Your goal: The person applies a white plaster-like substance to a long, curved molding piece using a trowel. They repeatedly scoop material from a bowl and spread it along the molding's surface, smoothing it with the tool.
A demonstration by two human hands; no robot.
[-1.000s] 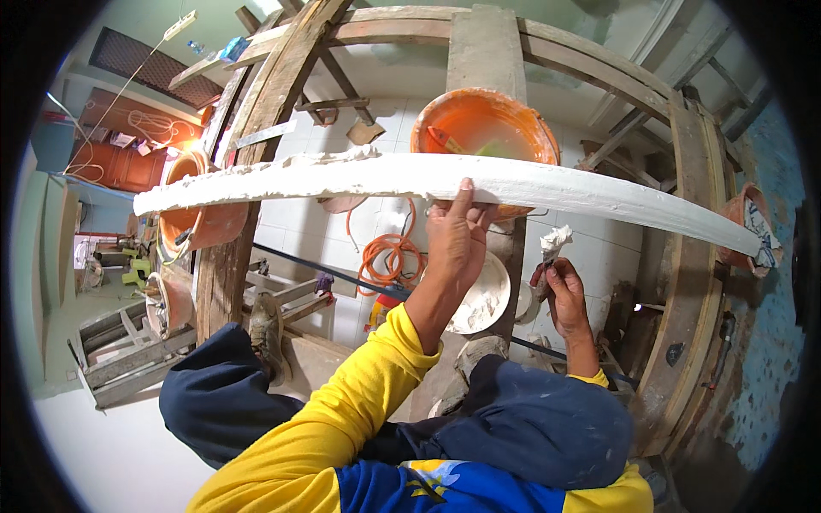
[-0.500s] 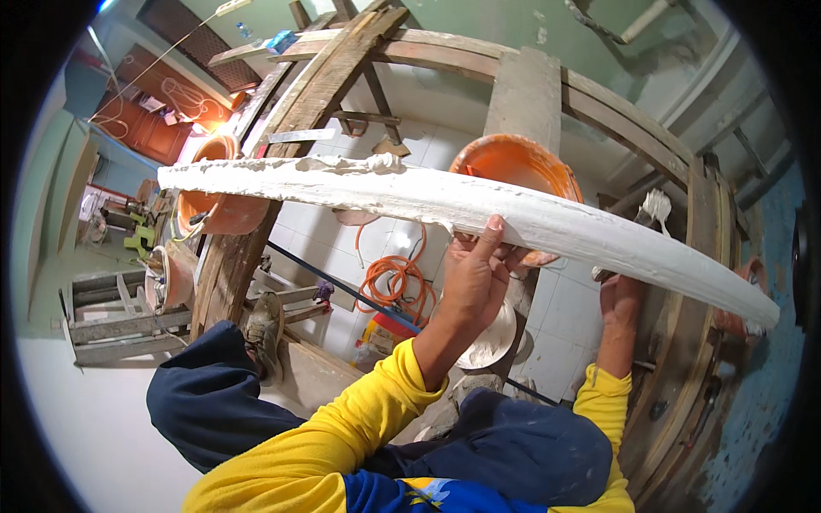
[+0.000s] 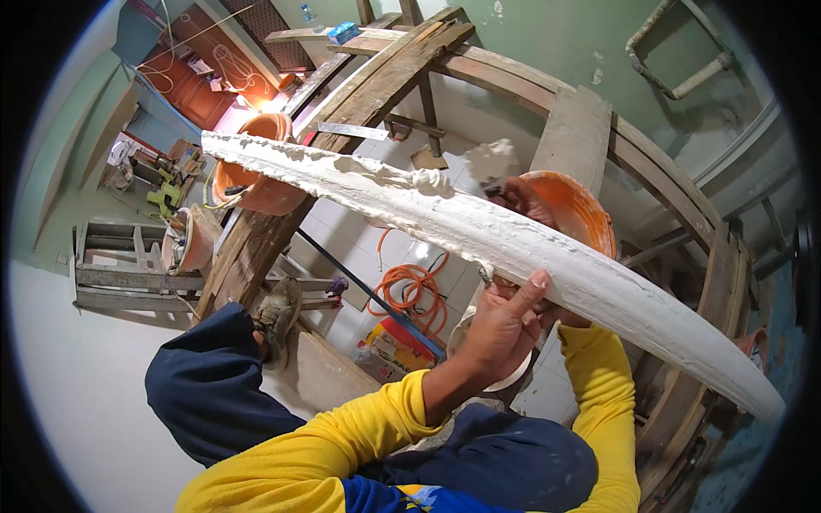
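Holding a long white plaster moulding (image 3: 530,248) from below, left hand (image 3: 505,329) grip is clamped on its lower edge near mid-length, fingers curled up against the underside, index finger pointing up along the face. Moulding runs diagonally from upper left to lower right across the view, curved by the lens, raised above the lap, wet lumpy plaster along its upper left stretch, smoother toward the right end. Right hand (image 3: 522,198) is behind the moulding's top edge, mostly hidden by it, grip closed on a lump of white plaster (image 3: 492,161) that sits just above the edge. Right arm in yellow sleeve (image 3: 594,402) rises from below the moulding. Orange bucket (image 3: 577,209) just behind the right hand, resting on the wooden scaffold frame (image 3: 385,77). A 2nd orange bucket (image 3: 256,175) at left against a wooden beam, touching the moulding's left end in the view. Orange hose coil (image 3: 415,286) on the tiled floor below. Dark blue trousers (image 3: 214,393) and a worn shoe (image 3: 278,308) at lower left.
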